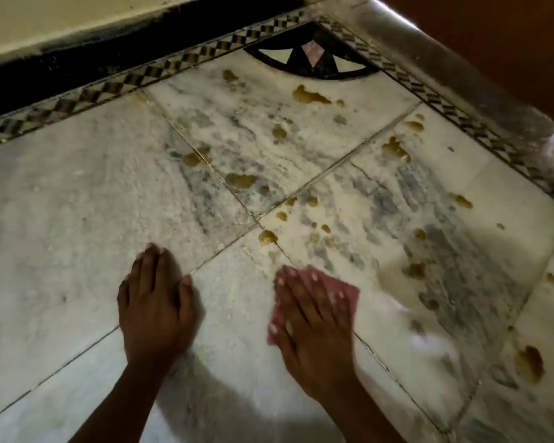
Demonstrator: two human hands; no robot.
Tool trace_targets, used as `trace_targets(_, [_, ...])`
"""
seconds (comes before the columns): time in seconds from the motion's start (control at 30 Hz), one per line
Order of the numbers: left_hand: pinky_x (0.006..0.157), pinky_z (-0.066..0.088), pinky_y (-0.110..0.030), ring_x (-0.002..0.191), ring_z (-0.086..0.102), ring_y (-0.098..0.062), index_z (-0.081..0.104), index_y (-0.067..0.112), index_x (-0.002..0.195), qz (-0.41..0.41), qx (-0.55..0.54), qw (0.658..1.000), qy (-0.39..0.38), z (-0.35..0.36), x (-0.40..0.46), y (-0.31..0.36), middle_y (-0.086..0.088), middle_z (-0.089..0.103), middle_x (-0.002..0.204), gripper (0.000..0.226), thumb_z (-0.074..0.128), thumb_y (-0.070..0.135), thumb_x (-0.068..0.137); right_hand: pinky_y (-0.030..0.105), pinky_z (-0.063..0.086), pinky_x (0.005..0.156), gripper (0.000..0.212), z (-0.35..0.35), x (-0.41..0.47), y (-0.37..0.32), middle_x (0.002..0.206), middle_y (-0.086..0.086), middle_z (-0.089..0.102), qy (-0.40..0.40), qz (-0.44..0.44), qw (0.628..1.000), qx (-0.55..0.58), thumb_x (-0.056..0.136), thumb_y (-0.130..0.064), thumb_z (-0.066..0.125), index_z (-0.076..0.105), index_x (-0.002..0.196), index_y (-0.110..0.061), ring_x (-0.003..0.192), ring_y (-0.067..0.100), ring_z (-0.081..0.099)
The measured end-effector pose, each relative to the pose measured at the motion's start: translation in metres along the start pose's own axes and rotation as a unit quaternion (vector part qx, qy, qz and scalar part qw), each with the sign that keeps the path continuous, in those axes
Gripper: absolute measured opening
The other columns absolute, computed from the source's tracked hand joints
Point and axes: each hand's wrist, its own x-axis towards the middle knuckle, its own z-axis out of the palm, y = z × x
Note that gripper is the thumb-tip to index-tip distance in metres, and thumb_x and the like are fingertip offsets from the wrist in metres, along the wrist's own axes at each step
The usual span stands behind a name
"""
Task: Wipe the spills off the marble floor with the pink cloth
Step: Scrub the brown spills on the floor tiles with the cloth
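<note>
Head view showed the right hand [314,318] pressed flat, mostly covering the pink cloth [343,290]; left hand [157,302] lay open on the marble floor [61,235].

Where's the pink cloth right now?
In the head view the pink cloth lies flat on the marble floor, lower centre-right, pressed under the right hand, with the left hand beside it.

We see the pink cloth [317,292] lying flat on the marble floor [77,219], at about five o'clock from the tile joints' crossing, mostly covered. Yellow-brown spills [311,95] dot the white, grey-veined tiles from twelve round to four o'clock of the cloth, some touching the joints.
</note>
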Motion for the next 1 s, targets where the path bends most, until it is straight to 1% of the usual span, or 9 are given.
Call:
trace_targets(0.2, [0.122,0.034,-0.056,0.157,0.039,-0.038,0.048,0.005,0.158,-0.002,0.012,1.000,-0.003,0.005,-0.001,-0.002,-0.016,0.040,0.171,0.067,0.045,0.042,0.102,0.071,0.004,0.126,0.077,0.020,0.082,0.014,0.180,0.010,0.007,0.036,0.268,0.963,0.000,0.105,-0.062,0.015,0.016,0.171,-0.022,0.166,0.038,0.007])
trace_targets(0.27, [0.122,0.032,-0.056,0.158,0.038,-0.037,0.048,0.006,0.158,-0.007,0.015,1.000,-0.001,0.006,0.000,-0.001,-0.015,0.040,0.172,0.068,0.044,0.042,0.102,0.073,0.002,0.125,0.078,0.024,0.121,-0.011,0.180,0.009,0.000,0.016,0.236,0.972,0.012,0.105,-0.061,0.017,0.013,0.171,-0.020,0.165,0.041,-0.001])
trace_targets(0.43, [0.120,0.035,-0.057,0.157,0.039,-0.037,0.047,0.005,0.159,-0.008,0.025,1.000,-0.006,0.001,0.001,0.002,-0.014,0.040,0.172,0.069,0.042,0.043,0.101,0.065,0.015,0.128,0.072,0.009,0.057,-0.012,0.181,-0.006,0.001,-0.027,-0.036,0.999,0.010,0.108,-0.059,0.030,0.011,0.171,-0.030,0.167,0.028,-0.005])
trace_targets(0.57, [0.121,0.033,-0.057,0.158,0.037,-0.036,0.047,0.006,0.159,-0.014,0.026,0.999,-0.013,0.002,0.002,0.003,-0.013,0.039,0.172,0.069,0.042,0.044,0.101,0.069,0.010,0.128,0.075,0.009,0.066,0.027,0.180,0.004,0.011,-0.004,0.144,0.989,-0.006,0.106,-0.061,0.028,0.016,0.171,-0.025,0.166,0.034,0.007])
trace_targets(0.67, [0.122,0.031,-0.056,0.159,0.035,-0.035,0.046,0.007,0.159,-0.014,0.035,0.999,-0.022,0.005,0.003,0.000,-0.012,0.039,0.172,0.069,0.043,0.043,0.100,0.072,0.003,0.126,0.081,0.019,0.148,-0.005,0.180,0.009,-0.001,-0.024,0.251,0.967,0.034,0.104,-0.063,0.018,0.007,0.172,-0.020,0.165,0.040,-0.003])
trace_targets(0.73, [0.121,0.033,-0.056,0.158,0.036,-0.036,0.047,0.007,0.158,-0.015,0.038,0.999,-0.022,0.005,0.003,-0.001,-0.013,0.040,0.172,0.069,0.043,0.044,0.100,0.071,0.000,0.127,0.080,0.024,0.164,-0.031,0.180,0.006,-0.007,-0.036,0.163,0.985,0.045,0.105,-0.060,0.023,0.003,0.172,-0.021,0.165,0.039,-0.011])
trace_targets(0.87, [0.119,0.035,-0.057,0.156,0.040,-0.038,0.050,0.007,0.157,-0.019,0.039,0.999,-0.030,-0.002,0.003,0.004,-0.014,0.041,0.171,0.071,0.038,0.048,0.100,0.065,0.016,0.127,0.074,0.007,0.079,-0.026,0.181,-0.004,0.005,-0.025,-0.064,0.997,0.023,0.107,-0.058,0.030,0.011,0.172,-0.027,0.167,0.029,-0.003])
trace_targets(0.93, [0.120,0.034,-0.056,0.156,0.040,-0.037,0.050,0.007,0.157,-0.020,0.035,0.999,-0.031,-0.004,0.005,0.004,-0.013,0.041,0.171,0.071,0.038,0.048,0.101,0.063,0.018,0.129,0.068,0.002,0.058,0.002,0.180,-0.008,0.010,-0.014,-0.061,0.998,0.030,0.108,-0.054,0.031,0.017,0.171,-0.032,0.167,0.026,0.006])
trace_targets(1.0, [0.120,0.032,-0.054,0.157,0.038,-0.036,0.049,0.007,0.158,-0.018,0.032,0.999,-0.033,-0.001,0.005,0.003,-0.013,0.040,0.172,0.070,0.038,0.047,0.102,0.061,0.013,0.130,0.064,0.008,0.080,0.018,0.179,-0.005,0.014,0.003,0.032,0.999,0.013,0.109,-0.047,0.030,0.021,0.170,-0.030,0.166,0.029,0.014])
